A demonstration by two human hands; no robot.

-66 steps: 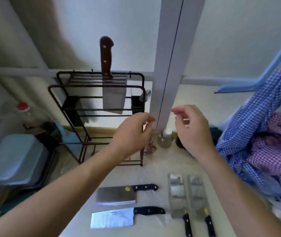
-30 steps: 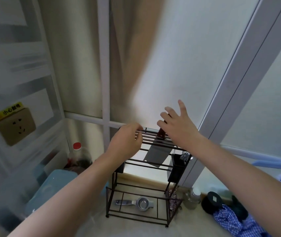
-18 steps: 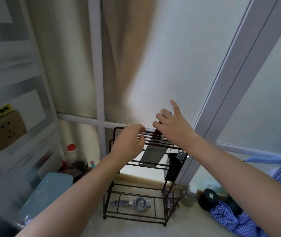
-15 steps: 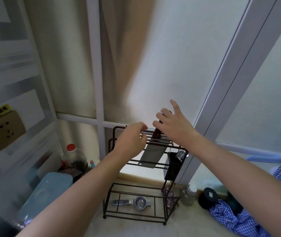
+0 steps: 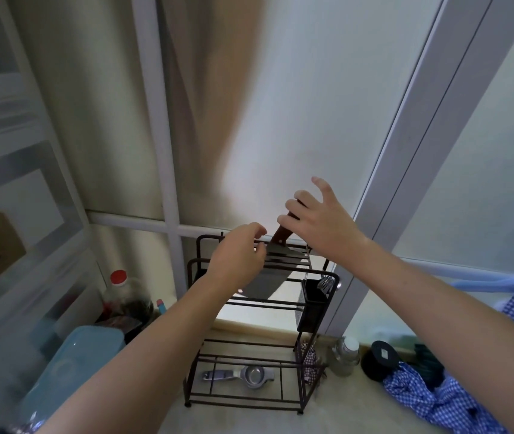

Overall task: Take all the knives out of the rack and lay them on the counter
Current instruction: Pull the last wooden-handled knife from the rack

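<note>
Rack (image 5: 258,333) of black wire is seen at lower centre; one cleaver (image 5: 268,277) hangs tilted in its top slots. Its brown handle is touched by the half-open right hand (image 5: 318,220); the left hand (image 5: 236,258), loosely curled, rests on the top bars.

Since a moment ago, the cleaver (image 5: 265,277) tilts further; right hand (image 5: 321,220) fingers (image 5: 290,213) curl onto its handle.

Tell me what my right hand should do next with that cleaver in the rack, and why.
Probably close the right hand around the brown handle and lift straight up. The cleaver sits in the rack slots; the fingers look loosely spread, while the left hand rests on the top bars.
</note>
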